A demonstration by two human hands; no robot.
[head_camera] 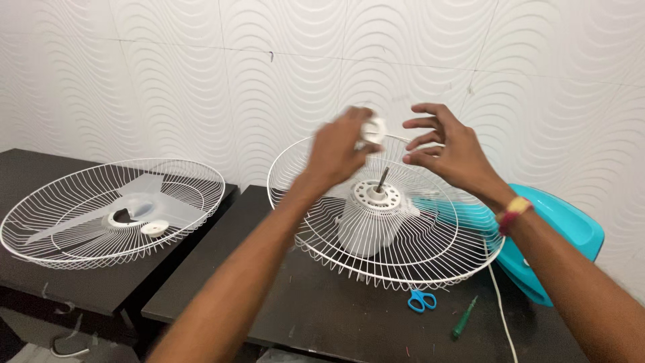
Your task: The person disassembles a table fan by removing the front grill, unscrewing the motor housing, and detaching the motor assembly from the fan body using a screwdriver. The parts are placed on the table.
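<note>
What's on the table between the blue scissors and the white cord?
In the head view, a green screwdriver lies on the dark table between the blue scissors and the white cord. Nothing else sits in that stretch.

You're in a home repair corner: dark tables (201,282) against a wavy-textured wall (201,67), scissors (421,300) and screwdriver (464,317) at five o'clock.

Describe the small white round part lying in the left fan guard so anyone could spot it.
On the left black table lies a white wire fan guard with a translucent blade in it. The small white disc sits beside the guard's centre ring, solid and opaque, unlike the see-through blade.
</note>
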